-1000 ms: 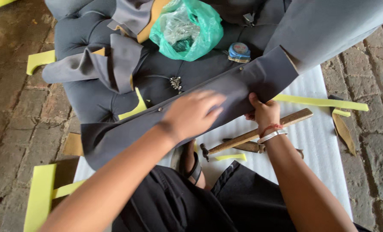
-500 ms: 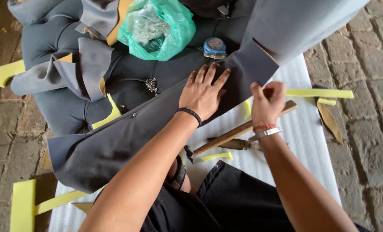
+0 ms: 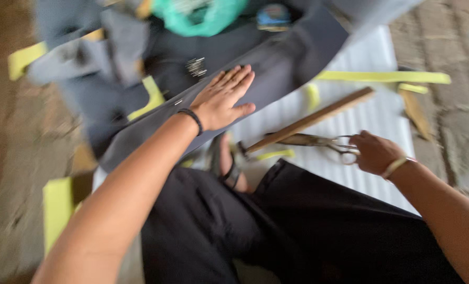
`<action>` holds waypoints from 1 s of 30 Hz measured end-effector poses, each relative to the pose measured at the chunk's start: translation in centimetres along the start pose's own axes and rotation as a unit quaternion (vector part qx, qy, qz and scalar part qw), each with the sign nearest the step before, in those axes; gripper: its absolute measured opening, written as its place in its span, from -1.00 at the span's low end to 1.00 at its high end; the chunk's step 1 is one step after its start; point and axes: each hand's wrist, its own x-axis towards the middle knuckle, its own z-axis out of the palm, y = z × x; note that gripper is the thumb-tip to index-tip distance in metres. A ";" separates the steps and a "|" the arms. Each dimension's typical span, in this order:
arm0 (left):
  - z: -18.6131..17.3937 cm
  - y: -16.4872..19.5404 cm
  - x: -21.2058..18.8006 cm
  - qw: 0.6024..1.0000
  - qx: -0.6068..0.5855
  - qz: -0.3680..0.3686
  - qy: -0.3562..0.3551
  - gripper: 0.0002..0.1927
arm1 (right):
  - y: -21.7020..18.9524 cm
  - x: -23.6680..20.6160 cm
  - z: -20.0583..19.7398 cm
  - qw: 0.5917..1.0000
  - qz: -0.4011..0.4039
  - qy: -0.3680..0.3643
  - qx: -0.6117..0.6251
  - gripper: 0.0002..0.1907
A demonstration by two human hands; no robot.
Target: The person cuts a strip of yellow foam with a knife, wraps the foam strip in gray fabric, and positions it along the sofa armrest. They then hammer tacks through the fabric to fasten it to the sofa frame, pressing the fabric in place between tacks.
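Note:
My left hand (image 3: 225,98) lies flat, fingers spread, on a long dark grey strip of fabric (image 3: 276,68) that runs across the grey upholstered piece (image 3: 113,79). A black band circles that wrist. My right hand (image 3: 374,152) rests on the handles of a pair of metal scissors (image 3: 318,141) lying on the white ribbed sheet (image 3: 371,115). A wooden stick (image 3: 310,120) lies just above the scissors. The picture is blurred by motion.
A green plastic bag (image 3: 200,16) and a small blue round object (image 3: 274,16) sit on the upholstery at the top. Yellow foam strips (image 3: 384,77) lie on the sheet and on the brick floor (image 3: 455,47). My dark trousers fill the foreground.
My right hand left the fabric edge and dropped down to the scissors. My left hand stays pressed on the grey strip. The camera has swung, blurring the view.

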 end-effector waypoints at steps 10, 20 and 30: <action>-2.4 -0.6 -18.8 0.996 -0.056 -0.056 0.043 -0.28 | 1.9 2.9 1.9 1.000 -0.004 -0.006 -0.025 -0.45; 0.3 -1.1 -20.2 0.976 -0.054 -0.147 0.152 -0.49 | 0.6 -3.2 -3.6 0.962 0.114 -0.211 -0.132 -0.45; 3.4 -1.3 -23.3 0.887 -0.055 -0.305 0.341 -0.51 | -3.0 -10.8 -3.7 0.951 0.138 -0.024 0.275 -0.46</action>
